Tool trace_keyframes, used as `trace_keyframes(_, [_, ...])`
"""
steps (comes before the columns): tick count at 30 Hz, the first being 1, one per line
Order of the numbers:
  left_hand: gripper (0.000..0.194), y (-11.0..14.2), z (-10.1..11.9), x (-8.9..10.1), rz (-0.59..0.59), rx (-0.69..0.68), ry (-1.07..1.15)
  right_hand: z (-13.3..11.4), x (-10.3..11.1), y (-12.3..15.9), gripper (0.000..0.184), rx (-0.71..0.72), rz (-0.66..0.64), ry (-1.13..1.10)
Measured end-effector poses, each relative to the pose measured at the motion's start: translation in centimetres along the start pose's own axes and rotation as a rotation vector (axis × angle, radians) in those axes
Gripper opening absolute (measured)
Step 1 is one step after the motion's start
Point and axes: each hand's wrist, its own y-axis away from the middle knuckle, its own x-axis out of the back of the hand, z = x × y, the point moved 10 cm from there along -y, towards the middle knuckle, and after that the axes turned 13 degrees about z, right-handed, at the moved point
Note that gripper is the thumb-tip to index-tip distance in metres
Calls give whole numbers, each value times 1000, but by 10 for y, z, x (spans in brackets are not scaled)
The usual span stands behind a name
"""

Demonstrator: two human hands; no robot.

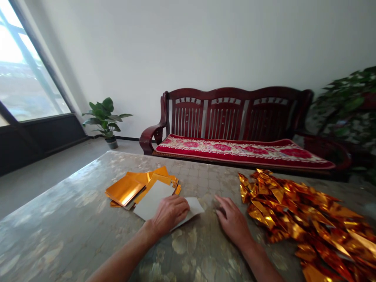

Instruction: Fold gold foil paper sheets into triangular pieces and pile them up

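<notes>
My left hand point(172, 213) has its fingers curled down and closed on a sheet of paper point(195, 206), pale side up, near the middle of the table. Another pale sheet point(154, 199) lies partly under that hand and reaches back over the stack of gold foil paper point(126, 188). The fingertips of my left hand are hidden. To the right, my right hand point(233, 223) is low over the table, holding nothing, with fingers stretched out and the thumb apart. Beyond it spreads a heap of folded gold foil pieces point(305, 219).
Under everything is a table with a patterned, glossy grey cover point(96, 231). Behind it stands a dark red wooden bench point(223, 117) with a red floral seat cover point(223, 148). A potted plant point(107, 117) is at the back left, and leafy greenery point(349, 102) fills the right.
</notes>
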Motion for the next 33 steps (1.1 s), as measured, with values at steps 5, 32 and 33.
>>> trace_keyframes(5, [25, -8, 41, -26, -20, -246, 155, -28, 4, 5, 69, 154, -52, -153])
trace_keyframes(32, [36, 2, -8, -56, 122, 248, 45, -40, 27, -1, 27, 272, 88, 107])
trace_keyframes(33, [42, 2, -2, -55, 103, 221, 50, -42, 26, -1, 27, 278, 71, 123])
